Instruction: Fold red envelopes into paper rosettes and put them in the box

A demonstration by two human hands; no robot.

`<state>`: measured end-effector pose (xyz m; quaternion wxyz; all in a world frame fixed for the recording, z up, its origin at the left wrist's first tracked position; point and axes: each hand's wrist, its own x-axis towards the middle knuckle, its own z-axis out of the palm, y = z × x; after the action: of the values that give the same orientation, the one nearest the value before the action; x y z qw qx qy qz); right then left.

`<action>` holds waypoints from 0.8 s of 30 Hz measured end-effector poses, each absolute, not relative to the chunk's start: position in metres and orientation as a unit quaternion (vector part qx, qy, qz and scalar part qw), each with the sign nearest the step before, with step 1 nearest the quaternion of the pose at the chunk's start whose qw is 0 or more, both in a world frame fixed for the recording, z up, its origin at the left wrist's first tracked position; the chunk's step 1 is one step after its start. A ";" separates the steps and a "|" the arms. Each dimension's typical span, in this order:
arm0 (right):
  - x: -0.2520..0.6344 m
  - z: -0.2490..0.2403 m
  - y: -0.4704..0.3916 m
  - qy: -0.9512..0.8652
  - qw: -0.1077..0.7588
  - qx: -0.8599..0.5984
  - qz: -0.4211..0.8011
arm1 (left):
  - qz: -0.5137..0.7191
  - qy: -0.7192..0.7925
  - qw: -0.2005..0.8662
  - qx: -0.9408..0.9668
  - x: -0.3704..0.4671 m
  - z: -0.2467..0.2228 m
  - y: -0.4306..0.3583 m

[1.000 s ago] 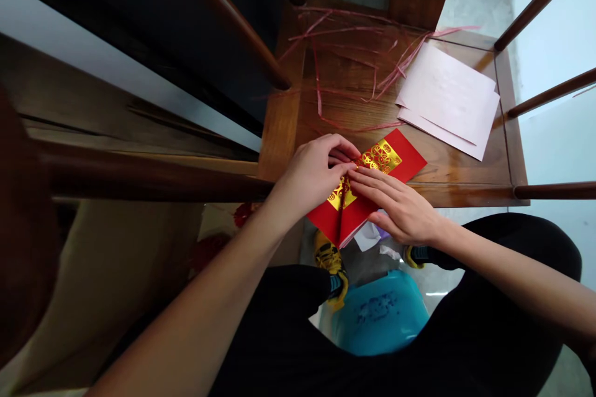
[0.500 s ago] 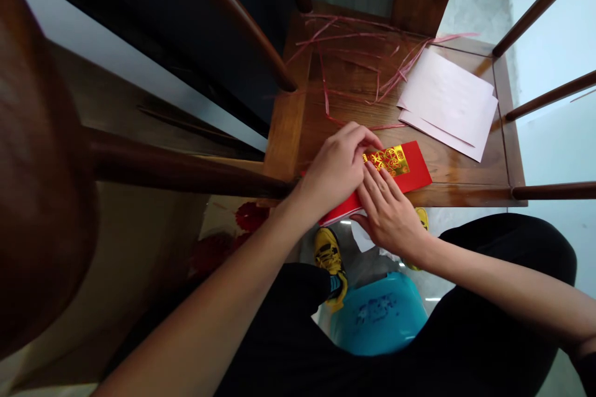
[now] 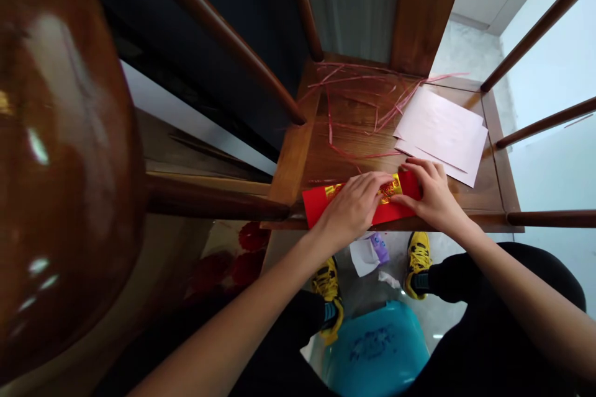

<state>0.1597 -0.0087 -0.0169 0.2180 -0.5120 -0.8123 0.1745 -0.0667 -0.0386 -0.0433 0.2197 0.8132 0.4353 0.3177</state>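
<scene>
A red envelope (image 3: 314, 203) with gold printing lies along the near edge of the wooden seat (image 3: 354, 111). Across its middle rests my left hand (image 3: 356, 205), palm down, its fingers together and hiding part of the gold print. My right hand (image 3: 431, 192) is at the envelope's right end, thumb on the red surface and fingers curled over the far edge, gripping it. Just beyond my right hand lie two overlapping pale pink sheets (image 3: 442, 127). Whether there is more than one red piece under my hands, I cannot tell.
Pink strings (image 3: 330, 118) are strewn over the back of the seat. Brown wooden rods (image 3: 218, 201) rise at both sides. On the floor below are a turquoise stool (image 3: 379, 347), white paper (image 3: 364, 257), a purple packet (image 3: 379, 248) and yellow shoes (image 3: 419, 254). Red objects (image 3: 251, 236) lie at the lower left.
My right hand has moved away from my left, to the envelope's right end. The envelope now lies straighter along the seat edge, with its left end showing. The view has shifted.
</scene>
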 end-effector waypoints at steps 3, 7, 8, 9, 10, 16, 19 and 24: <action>0.162 -0.022 -0.010 -0.841 0.175 -0.493 0.141 | 0.274 0.455 0.165 0.831 -0.063 -0.043 -0.040; 0.160 -0.022 -0.013 -0.843 0.176 -0.494 0.121 | 0.282 0.468 0.178 0.818 -0.064 -0.044 -0.039; 0.160 -0.022 -0.012 -0.841 0.176 -0.497 0.122 | 0.291 0.469 0.189 0.812 -0.065 -0.044 -0.039; 0.161 -0.022 -0.011 -0.839 0.177 -0.499 0.126 | 0.302 0.469 0.199 0.806 -0.066 -0.044 -0.038; 0.162 -0.022 -0.009 -0.837 0.180 -0.500 0.132 | 0.312 0.469 0.210 0.800 -0.066 -0.044 -0.038; 0.164 -0.014 -0.011 -0.844 0.253 -0.451 0.143 | 0.358 0.452 0.215 0.788 -0.064 -0.041 -0.039; 0.165 -0.007 -0.018 -0.871 0.278 -0.375 0.158 | 0.363 0.449 0.209 0.790 -0.063 -0.039 -0.039; 0.172 -0.001 -0.021 -0.906 0.206 -0.294 0.225 | 0.337 0.445 0.220 0.800 -0.065 -0.038 -0.038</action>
<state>0.1724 -0.0215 -0.0009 0.2055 -0.2936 -0.9060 0.2251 -0.0651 -0.0378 -0.0385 0.2197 0.8001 0.4449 0.3372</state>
